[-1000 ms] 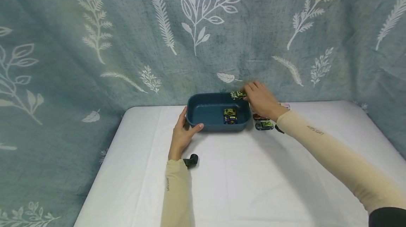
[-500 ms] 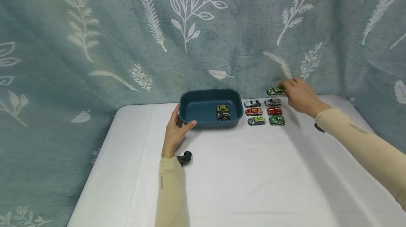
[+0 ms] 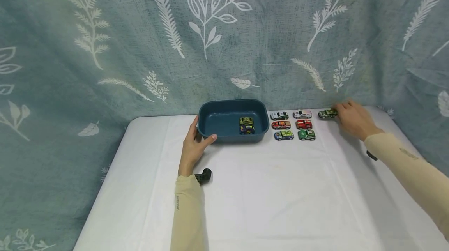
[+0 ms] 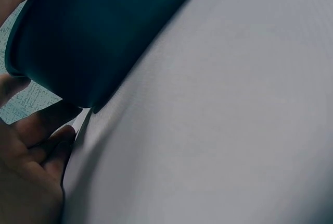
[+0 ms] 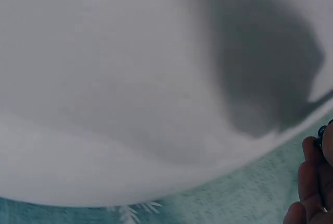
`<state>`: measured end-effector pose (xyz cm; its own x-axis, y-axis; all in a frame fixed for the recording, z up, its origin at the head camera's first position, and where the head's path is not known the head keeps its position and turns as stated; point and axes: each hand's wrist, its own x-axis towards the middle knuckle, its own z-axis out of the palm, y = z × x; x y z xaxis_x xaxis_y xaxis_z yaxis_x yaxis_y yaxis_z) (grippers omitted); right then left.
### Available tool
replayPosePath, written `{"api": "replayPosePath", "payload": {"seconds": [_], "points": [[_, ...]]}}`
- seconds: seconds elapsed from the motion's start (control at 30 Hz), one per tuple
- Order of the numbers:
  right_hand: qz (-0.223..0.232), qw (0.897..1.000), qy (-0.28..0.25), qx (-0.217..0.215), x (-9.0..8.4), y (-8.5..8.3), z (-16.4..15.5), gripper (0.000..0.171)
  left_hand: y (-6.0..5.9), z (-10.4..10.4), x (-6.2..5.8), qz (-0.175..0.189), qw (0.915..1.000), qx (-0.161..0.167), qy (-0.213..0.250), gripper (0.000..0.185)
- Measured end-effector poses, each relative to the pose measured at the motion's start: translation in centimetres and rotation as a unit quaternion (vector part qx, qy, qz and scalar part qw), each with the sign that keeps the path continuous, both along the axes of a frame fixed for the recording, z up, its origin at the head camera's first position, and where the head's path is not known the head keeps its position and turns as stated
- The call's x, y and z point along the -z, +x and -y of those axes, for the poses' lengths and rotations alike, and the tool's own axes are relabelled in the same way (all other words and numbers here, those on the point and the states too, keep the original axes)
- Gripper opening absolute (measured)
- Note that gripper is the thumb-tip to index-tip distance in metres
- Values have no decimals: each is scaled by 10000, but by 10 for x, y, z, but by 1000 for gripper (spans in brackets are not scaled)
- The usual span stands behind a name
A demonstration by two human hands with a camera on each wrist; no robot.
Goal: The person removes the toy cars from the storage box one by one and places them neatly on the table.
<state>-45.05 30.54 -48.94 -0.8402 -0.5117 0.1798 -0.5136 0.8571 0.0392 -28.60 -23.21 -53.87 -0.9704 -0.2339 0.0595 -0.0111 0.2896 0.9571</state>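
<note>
In the head view my right hand (image 3: 354, 119) pinches a green camouflage toy car (image 3: 327, 114) by its right end, low at the table's back edge. A sliver of that hand (image 5: 312, 182) shows in the right wrist view. My left hand (image 3: 193, 146) holds the left end of a dark blue plastic bin (image 3: 229, 138), thumb on the near rim and fingers along the side. Inside the bin, towards its right, lie a yellow-green toy car (image 3: 246, 120) and a purple-blue toy car (image 3: 247, 129). The left wrist view shows the bin's outer wall (image 4: 99, 36) between thumb and fingers.
Right of the bin, toy cars stand in two columns: white-green (image 3: 279, 115), orange-red (image 3: 281, 125) and blue-yellow (image 3: 283, 135), then white-pink (image 3: 302, 114), red (image 3: 304, 124) and green (image 3: 306, 135). A patterned curtain (image 3: 210, 75) hangs behind the white-covered table (image 3: 263, 196).
My right hand has carried the camouflage car from above the bin's back right corner, rightward past both columns, and lowered it. My left hand stays at the bin; the head view has shifted slightly.
</note>
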Motion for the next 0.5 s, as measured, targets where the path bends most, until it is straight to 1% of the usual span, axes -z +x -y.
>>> {"api": "replayPosePath", "payload": {"seconds": [0.1, 0.3, 0.5], "points": [[-30, 9999, 8, 98, 10, -1, -4, 27, 1, 2, 0, -15, 10000, 0, 17, 102], [130, 9992, 98, 363, 22, -5, -2, 29, 0, 3, 2, -4, 10000, 33, -11, 102], [37, 9994, 49, 352, 28, -8, 0, 32, -1, 1, 1, -44, 10000, 1, -37, 103]]}}
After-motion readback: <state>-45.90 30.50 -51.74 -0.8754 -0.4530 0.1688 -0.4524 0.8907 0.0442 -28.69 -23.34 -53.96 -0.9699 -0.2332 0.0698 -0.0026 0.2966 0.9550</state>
